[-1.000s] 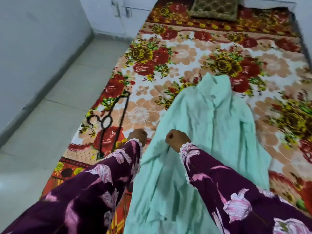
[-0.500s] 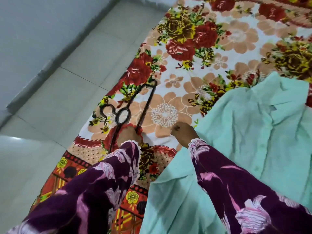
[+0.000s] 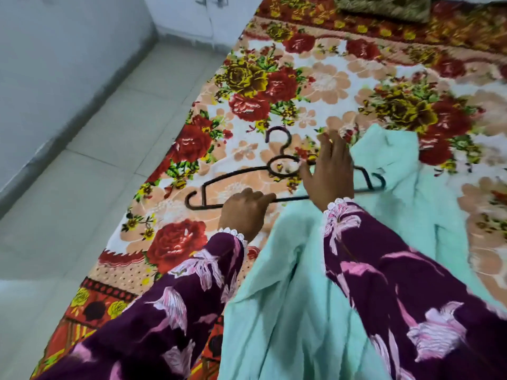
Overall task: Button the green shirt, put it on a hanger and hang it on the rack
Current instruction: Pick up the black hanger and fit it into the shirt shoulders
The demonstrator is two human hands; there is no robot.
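Note:
The pale green shirt (image 3: 406, 204) lies spread on the floral bed cover, its collar end toward the far right and its lower part hanging over the near edge. A black hanger (image 3: 236, 171) is held level above the cover, hook pointing away, its right end over the shirt. My left hand (image 3: 244, 212) is shut on the hanger's bottom bar. My right hand (image 3: 329, 174) hovers with fingers spread over the hanger's middle, just above the shirt's edge, holding nothing.
The floral bed cover (image 3: 315, 86) fills the centre and right. A patterned cushion (image 3: 384, 6) lies at the far end. Pale floor tiles (image 3: 96, 174) and a grey wall (image 3: 55, 64) run along the left.
My left hand has picked up the hanger from the cover and turned it crosswise toward the shirt. My right hand has let go of the shirt and opened.

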